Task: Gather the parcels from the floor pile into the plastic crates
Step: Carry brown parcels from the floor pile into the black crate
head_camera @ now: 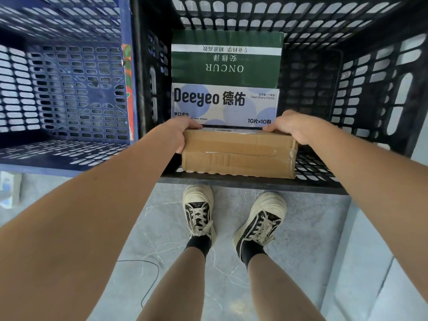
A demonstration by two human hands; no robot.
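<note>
Brown taped parcel [238, 154] gripped at both ends by left hand [179, 133] and right hand [293, 128]; fingers mostly hidden behind.

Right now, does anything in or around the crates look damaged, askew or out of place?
Only minor wear: the brown parcel held by both hands has wrinkled, peeling tape at its right end. The two boxes in the black crate lie neatly.

A pale grey marbled floor [312, 251] carries everything. Two plastic crates stand on it side by side — a blue crate [64, 89] at ten o'clock and a black crate [370, 89] from twelve to two o'clock, touching. At six o'clock a person's two sneakers [199, 212] rest on it — a thin dark cable [152, 276] curves at seven.
</note>
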